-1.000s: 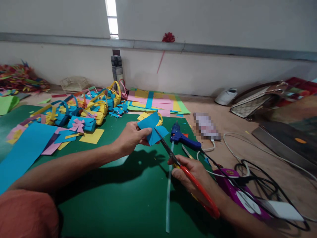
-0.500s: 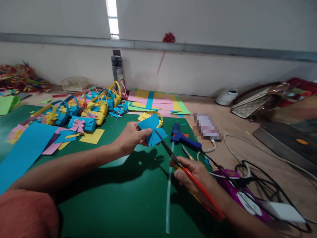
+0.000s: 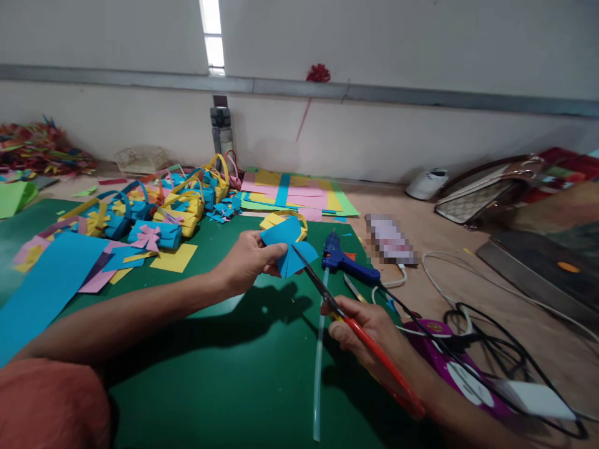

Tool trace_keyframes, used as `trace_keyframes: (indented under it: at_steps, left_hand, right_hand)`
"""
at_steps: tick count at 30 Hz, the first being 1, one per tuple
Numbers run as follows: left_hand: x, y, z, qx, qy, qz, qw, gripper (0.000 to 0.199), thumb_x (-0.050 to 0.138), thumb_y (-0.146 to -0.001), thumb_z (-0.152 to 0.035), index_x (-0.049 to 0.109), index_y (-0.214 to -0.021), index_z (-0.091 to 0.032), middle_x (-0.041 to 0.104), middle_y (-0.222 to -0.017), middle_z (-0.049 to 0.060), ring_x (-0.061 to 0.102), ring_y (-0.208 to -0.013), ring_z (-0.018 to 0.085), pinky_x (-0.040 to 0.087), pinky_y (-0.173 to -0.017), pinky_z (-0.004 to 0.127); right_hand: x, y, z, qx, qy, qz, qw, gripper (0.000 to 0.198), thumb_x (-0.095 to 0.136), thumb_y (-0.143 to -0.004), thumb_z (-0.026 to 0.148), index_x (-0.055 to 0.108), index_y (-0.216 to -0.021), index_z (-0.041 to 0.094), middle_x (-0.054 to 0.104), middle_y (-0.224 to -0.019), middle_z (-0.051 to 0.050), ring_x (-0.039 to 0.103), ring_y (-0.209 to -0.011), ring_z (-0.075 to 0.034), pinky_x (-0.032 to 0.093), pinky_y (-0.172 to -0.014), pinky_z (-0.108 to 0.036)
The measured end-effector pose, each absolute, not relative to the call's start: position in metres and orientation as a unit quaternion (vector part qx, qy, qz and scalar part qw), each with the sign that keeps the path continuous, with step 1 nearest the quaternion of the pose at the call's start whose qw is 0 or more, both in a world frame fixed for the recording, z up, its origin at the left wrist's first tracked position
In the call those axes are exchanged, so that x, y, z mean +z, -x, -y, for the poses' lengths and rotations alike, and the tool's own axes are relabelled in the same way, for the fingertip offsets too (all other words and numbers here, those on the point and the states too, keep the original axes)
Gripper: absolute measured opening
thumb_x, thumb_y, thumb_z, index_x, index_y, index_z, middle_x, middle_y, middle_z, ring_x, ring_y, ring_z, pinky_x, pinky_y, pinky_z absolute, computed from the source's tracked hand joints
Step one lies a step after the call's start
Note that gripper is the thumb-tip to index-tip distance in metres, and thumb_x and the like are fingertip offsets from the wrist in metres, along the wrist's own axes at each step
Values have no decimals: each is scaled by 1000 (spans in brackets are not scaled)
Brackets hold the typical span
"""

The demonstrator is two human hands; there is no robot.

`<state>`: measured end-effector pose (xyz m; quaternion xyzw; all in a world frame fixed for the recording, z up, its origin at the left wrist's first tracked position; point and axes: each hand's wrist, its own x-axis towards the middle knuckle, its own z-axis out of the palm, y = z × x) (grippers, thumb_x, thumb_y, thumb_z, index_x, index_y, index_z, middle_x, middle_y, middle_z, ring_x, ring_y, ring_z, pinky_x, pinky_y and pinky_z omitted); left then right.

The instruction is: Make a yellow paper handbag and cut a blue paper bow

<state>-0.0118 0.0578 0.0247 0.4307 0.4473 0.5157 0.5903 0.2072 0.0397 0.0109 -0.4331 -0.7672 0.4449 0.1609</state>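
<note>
My left hand (image 3: 255, 254) pinches a piece of blue paper (image 3: 286, 237) between thumb and fingers, above the green mat (image 3: 224, 386). Slits run inward from the paper's edge, parting it into petal-like sections. In my right hand (image 3: 367, 330) are red-handled scissors (image 3: 330, 299), their blades pointing up and left with the tips at the middle of the paper. A small yellow paper basket (image 3: 302, 226) sits just behind the blue paper, partly hidden by it. To the right lies a blue glue gun (image 3: 350, 265), a clear glue stick (image 3: 319, 368) sticking out of its back.
Several small paper baskets (image 3: 154, 234) and blue paper strips (image 3: 51, 287) occupy the left. Coloured sheets (image 3: 309, 194) lie at the back beside a bottle (image 3: 223, 134). On the right are a phone (image 3: 390, 239), a purple power strip (image 3: 461, 368), tangled cables and a handbag (image 3: 482, 190).
Almost nothing differs. The right-hand section of the blue paper sits slightly farther out along the scissor blades; both hands hold nearly the same place.
</note>
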Motion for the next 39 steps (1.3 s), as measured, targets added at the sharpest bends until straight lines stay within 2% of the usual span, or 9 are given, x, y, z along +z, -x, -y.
trace_keyframes:
  at_steps: [8,14,16,20,23,26,29,34,39]
  left_hand:
    - [24,12,-58,524,-427,-438,593,11,63,-71,-21,59,-70,-11,66,-63,5,61,-52,12,46,-50,23]
    - [25,13,-58,516,-439,-445,586,18,63,-72,-26,60,-80,-10,68,-69,8,65,-59,16,47,-52,25]
    - [25,13,-58,517,-440,-447,582,18,63,-72,-26,60,-80,-10,68,-68,8,65,-59,16,47,-52,24]
    - [25,14,-58,510,-453,-448,578,18,62,-72,-27,58,-79,-11,68,-69,7,67,-60,17,47,-51,23]
    - [26,15,-57,510,-461,-444,574,18,61,-73,-27,58,-78,-11,68,-69,7,67,-61,17,48,-51,23]
    - [26,16,-57,521,-461,-434,572,18,61,-74,-26,59,-80,-10,69,-71,8,67,-62,18,48,-51,23]
    - [28,17,-57,536,-459,-428,565,18,60,-74,-27,61,-80,-10,69,-68,8,67,-59,17,49,-51,23]
    - [31,15,-56,569,-435,-435,546,19,62,-71,-29,61,-71,-10,67,-61,6,64,-55,16,52,-53,26]
    - [32,14,-55,586,-416,-444,536,19,64,-69,-30,60,-70,-11,66,-62,5,61,-54,13,52,-54,26]
  right_hand:
    - [10,-206,-40,448,428,769,157,28,51,-83,45,55,-82,17,39,-58,5,37,-49,-8,29,-44,-21]
    - [11,-207,-42,467,416,764,162,38,54,-78,54,55,-89,17,34,-55,7,28,-47,-8,22,-41,-21]
    - [12,-208,-42,497,403,751,162,45,57,-74,57,54,-94,17,36,-56,6,29,-47,-8,24,-43,-22]
    - [10,-212,-43,521,378,749,159,51,56,-73,63,53,-98,18,46,-64,3,40,-54,-11,32,-49,-23]
    - [6,-214,-44,523,366,752,164,59,51,-73,68,52,-103,18,51,-67,0,45,-56,-13,33,-48,-24]
    - [8,-213,-43,525,369,750,162,65,48,-72,73,51,-105,17,53,-67,-1,44,-55,-13,32,-47,-24]
    - [14,-211,-41,522,372,749,167,66,48,-68,76,51,-98,18,55,-69,-1,43,-55,-13,32,-46,-23]
    - [22,-207,-37,532,366,746,163,64,46,-69,77,50,-96,19,55,-71,-1,34,-48,-8,28,-42,-23]
    - [22,-205,-36,538,367,740,165,67,45,-68,78,50,-99,19,55,-71,-1,37,-50,-9,29,-43,-23]
